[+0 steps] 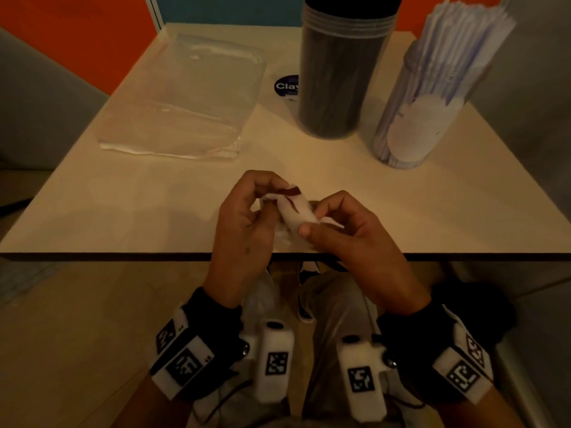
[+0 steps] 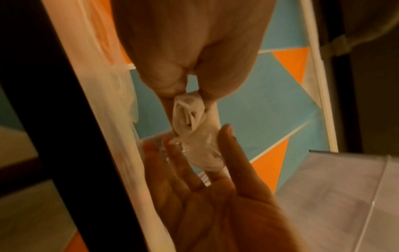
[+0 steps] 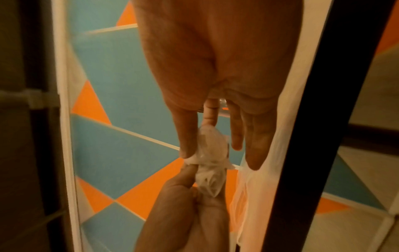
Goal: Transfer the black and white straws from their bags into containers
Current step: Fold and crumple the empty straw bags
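Both hands hold a crumpled clear plastic bag [image 1: 295, 210] with a red strip, just above the table's front edge. My left hand [image 1: 266, 197] pinches its left end, seen as a twisted wad [image 2: 187, 110] in the left wrist view. My right hand [image 1: 310, 222] pinches the right end between thumb and forefinger, the other fingers [image 3: 236, 136] straight. A clear container of black straws [image 1: 336, 81] stands upright at the back. To its right, white straws stand out of a second clear container [image 1: 429, 118].
A flat, empty clear bag [image 1: 182, 100] lies on the pale table [image 1: 123, 196] at the back left. A round dark sticker [image 1: 285, 85] sits beside the black-straw container. Orange and blue wall panels rise behind. My knees are under the table edge.
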A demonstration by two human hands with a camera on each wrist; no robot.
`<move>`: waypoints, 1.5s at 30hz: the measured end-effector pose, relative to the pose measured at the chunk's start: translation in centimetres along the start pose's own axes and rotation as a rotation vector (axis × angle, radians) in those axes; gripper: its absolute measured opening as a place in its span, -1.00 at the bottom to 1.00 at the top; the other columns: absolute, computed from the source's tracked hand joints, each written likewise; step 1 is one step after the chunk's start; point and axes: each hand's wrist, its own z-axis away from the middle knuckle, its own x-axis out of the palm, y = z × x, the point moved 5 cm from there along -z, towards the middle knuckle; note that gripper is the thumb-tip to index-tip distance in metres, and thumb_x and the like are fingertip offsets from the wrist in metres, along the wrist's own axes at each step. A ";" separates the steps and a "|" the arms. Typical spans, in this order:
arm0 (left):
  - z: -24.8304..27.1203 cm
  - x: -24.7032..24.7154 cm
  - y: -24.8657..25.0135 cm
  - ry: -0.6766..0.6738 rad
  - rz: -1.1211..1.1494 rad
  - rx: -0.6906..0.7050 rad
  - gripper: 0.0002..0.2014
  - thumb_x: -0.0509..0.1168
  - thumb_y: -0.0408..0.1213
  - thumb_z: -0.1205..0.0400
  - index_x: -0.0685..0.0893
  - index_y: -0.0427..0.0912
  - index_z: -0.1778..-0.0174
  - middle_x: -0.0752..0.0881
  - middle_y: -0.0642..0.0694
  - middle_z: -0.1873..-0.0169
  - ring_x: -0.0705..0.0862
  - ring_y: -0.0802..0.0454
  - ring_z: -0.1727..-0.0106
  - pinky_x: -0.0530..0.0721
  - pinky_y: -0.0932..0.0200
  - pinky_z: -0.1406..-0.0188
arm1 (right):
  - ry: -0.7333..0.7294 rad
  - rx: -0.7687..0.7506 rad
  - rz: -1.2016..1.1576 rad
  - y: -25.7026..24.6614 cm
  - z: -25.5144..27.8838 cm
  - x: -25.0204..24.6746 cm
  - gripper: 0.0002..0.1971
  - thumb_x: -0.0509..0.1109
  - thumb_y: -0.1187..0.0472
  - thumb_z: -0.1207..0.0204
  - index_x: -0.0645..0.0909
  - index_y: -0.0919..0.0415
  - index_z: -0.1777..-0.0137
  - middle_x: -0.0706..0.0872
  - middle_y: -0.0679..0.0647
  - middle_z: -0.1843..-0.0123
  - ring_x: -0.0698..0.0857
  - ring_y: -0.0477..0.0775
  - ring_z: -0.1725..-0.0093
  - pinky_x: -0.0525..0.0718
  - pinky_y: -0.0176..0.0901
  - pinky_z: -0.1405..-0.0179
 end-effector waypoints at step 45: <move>-3.2 -10.5 -1.8 -0.613 -1.208 -0.306 -0.03 0.25 0.36 -0.44 -0.23 0.28 -0.61 -0.26 0.04 -0.66 -0.27 -0.15 -0.66 -0.18 -0.28 -0.59 | -0.805 -0.058 1.481 -3.4 -9.6 8.7 -0.77 0.50 0.28 -0.42 0.74 0.08 -0.07 0.69 -0.02 -0.22 0.62 0.00 -0.20 0.57 -0.11 -0.29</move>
